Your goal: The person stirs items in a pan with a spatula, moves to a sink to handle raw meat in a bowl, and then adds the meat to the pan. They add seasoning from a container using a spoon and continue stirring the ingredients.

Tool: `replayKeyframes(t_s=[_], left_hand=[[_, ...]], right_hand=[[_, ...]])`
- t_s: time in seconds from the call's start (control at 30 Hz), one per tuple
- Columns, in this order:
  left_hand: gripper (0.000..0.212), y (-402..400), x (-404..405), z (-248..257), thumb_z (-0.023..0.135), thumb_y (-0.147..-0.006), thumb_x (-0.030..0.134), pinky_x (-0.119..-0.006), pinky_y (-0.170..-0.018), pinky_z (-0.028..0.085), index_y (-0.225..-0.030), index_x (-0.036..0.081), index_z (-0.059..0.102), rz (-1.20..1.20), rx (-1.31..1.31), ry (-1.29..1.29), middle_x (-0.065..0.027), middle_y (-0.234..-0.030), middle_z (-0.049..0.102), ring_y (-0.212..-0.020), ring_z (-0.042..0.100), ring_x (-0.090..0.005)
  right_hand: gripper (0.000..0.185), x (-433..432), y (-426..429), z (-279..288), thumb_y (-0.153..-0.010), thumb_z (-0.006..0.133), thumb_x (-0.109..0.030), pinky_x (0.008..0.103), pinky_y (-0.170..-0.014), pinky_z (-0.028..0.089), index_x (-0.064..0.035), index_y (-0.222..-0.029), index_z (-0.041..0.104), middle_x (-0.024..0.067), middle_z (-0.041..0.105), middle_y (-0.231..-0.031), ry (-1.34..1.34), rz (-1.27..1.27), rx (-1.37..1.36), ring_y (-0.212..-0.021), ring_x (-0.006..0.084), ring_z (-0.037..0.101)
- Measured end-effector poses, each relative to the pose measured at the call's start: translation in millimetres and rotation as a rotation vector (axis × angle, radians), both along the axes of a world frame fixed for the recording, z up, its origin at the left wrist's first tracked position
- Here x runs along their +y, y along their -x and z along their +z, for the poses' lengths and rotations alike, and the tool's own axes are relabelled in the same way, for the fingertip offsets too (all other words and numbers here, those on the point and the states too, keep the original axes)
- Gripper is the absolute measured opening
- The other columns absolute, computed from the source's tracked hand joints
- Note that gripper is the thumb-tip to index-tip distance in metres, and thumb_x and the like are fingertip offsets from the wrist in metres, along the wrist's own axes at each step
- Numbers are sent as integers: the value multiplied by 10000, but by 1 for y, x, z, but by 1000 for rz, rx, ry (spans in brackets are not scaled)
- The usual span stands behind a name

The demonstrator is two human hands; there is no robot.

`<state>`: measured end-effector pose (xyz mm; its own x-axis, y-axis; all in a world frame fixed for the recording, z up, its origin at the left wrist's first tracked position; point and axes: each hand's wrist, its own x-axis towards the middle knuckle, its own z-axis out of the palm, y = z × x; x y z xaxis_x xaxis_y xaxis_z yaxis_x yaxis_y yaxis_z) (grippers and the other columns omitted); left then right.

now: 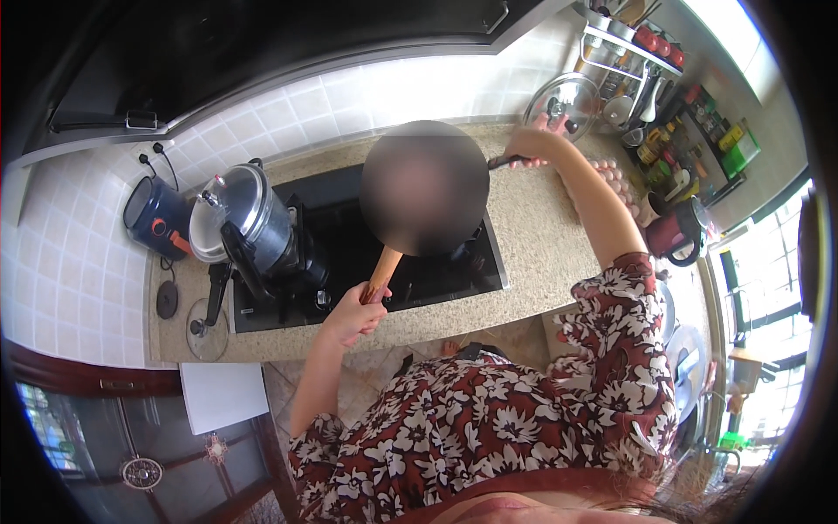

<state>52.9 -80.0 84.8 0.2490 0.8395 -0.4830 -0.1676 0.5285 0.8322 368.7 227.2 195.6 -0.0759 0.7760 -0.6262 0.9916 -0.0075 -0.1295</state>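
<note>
My left hand (357, 318) is shut around a wooden handle (384, 272) over the front edge of the black glass cooktop (340, 196). The handle's far end runs into a round blurred patch that hides what is on the burner. On the far right of that patch, my right hand (533, 144) grips a dark handle (505, 161); its other end is hidden by the blur. Just beyond the right hand, a glass pot lid (576, 88) with a dark knob stands tilted near the tiled wall. A metal pressure cooker (245, 209) sits on the left of the cooktop.
A dark blue appliance (154, 216) and a small glass lid (213, 337) are on the left counter. Several eggs (612, 177) and a dark red kettle (671, 232) stand right, beside my right forearm. A utensil rack (628, 52) hangs in the corner. Dark cabinets (262, 52) overhang the counter.
</note>
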Motion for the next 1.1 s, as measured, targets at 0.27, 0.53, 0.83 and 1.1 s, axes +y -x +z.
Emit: replayKeyframes(t_s=[0.27, 0.53, 0.83, 1.1], left_hand=[[289, 17, 2, -9, 503, -752, -30, -197, -392, 209, -1029, 48, 482, 29, -24, 34, 48, -589, 385, -426, 287, -26], [289, 21, 6, -30, 556, -758, -2, -188, -401, 235, -1032, 53, 482, 110, -101, 74, 21, -650, 443, -429, 313, -16], [282, 21, 13, -28, 550, -765, 5, -187, -388, 233, -1035, 36, 475, 144, -106, 39, 10, -649, 452, -429, 329, -17], [297, 11, 25, -26, 548, -768, 3, -189, -387, 237, -1056, 20, 474, 129, -84, 17, 5, -653, 459, -423, 336, -21]], right_hand=[[292, -66, 22, -28, -807, 652, -316, 349, -533, 444, -24, -808, 670, 88, 605, -644, -454, 443, 372, -556, 210, 557], [190, -124, 30, 22, -795, 635, -250, 427, -650, 486, -63, -815, 607, 111, 630, -752, -752, 658, 33, -730, 328, 623], [93, -138, 44, 27, -787, 619, -136, 352, -650, 508, -116, -875, 643, 76, 642, -801, -825, 1096, -257, -780, 225, 654], [165, -105, 76, -19, -772, 626, -124, 317, -690, 547, -93, -927, 676, 86, 673, -944, -653, 766, -326, -859, 226, 668]])
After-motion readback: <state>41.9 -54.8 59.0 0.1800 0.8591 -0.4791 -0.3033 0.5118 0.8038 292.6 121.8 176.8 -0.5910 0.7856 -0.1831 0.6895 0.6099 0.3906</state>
